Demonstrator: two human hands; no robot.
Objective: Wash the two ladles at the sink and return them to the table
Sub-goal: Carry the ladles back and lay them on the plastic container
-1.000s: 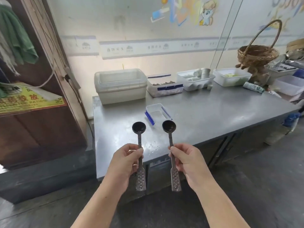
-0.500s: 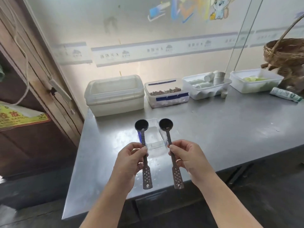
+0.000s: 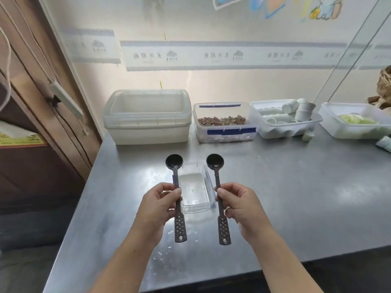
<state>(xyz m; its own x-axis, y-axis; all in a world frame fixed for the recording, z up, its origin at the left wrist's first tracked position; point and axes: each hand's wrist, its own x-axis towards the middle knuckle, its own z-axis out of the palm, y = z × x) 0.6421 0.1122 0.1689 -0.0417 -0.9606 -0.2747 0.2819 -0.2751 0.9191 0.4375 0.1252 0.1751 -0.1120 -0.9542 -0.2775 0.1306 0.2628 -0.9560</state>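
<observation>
Steel table (image 3: 296,197), empty clear tub (image 3: 195,189), tub of brown bits (image 3: 222,121); each hand grasping a ladle

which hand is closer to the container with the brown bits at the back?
Right. The right hand is almost directly below the brown-bits container; the left hand is further left.
</observation>
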